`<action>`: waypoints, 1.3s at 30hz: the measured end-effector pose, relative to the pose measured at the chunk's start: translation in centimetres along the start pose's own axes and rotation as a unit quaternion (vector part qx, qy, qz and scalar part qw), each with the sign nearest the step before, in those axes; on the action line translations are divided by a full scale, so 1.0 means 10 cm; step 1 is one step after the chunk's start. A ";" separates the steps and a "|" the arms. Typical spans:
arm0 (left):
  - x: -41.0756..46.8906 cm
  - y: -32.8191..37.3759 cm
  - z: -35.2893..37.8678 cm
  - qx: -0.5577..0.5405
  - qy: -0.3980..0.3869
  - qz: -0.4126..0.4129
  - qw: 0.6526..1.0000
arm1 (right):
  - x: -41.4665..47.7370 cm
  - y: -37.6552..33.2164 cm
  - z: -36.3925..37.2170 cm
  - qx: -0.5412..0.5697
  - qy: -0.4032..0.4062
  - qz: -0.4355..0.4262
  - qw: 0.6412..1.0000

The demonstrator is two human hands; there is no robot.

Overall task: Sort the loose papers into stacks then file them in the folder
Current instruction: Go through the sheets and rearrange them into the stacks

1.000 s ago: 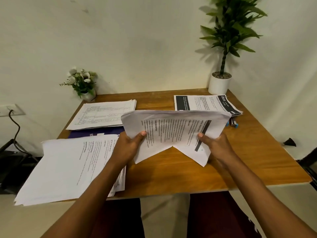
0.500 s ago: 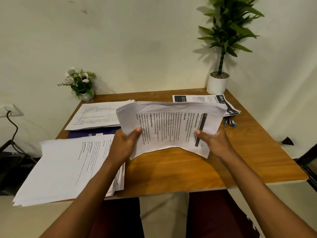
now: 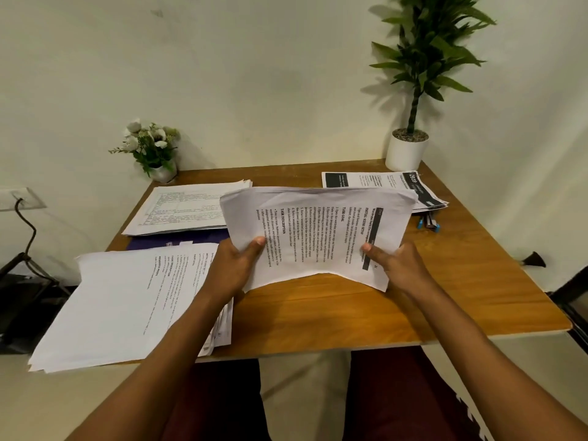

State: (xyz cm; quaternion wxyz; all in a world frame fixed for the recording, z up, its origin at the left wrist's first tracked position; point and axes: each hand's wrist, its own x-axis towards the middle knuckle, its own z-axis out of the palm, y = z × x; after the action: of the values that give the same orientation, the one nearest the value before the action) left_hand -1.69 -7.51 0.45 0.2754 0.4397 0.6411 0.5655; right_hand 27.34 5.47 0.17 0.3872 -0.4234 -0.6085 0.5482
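White printed sheaf (image 3: pixel 318 224) held over the table (image 3: pixel 350 316), centre, sagging mid-span. Your left hand (image 3: pixel 237 265) and right hand (image 3: pixel 399 265) each pinch its near edge, thumbs on top. Suggest: square the edges, then check its heading against near-left stack (image 3: pixel 127 300) and far-right stack (image 3: pixel 381 183).

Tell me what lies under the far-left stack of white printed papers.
A dark blue folder peeks out beneath its near edge; the rest is covered by that stack and the nearer white paper pile.
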 end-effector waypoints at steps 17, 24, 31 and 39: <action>-0.31 0.06 0.75 -0.369 -0.020 -0.131 0.920 | -0.04 -0.22 0.62 0.331 0.014 0.007 0.943; 0.18 0.16 -0.14 -0.196 -0.035 -0.123 0.972 | 0.04 -0.33 0.31 0.261 -0.033 -0.005 0.965; 0.28 0.56 0.01 -0.046 -0.126 -0.018 0.991 | 0.10 -0.40 0.46 0.107 -0.043 -0.036 0.993; 0.19 0.56 0.20 -0.088 -0.055 0.051 0.993 | 0.08 -0.57 0.43 0.077 -0.022 -0.070 0.994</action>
State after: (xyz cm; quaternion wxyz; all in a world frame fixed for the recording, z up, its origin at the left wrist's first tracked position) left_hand 0.57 -4.99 5.76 0.3190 0.4764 0.5498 0.6075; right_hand 22.52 4.48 5.37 0.4428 -0.3360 -0.6011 0.5742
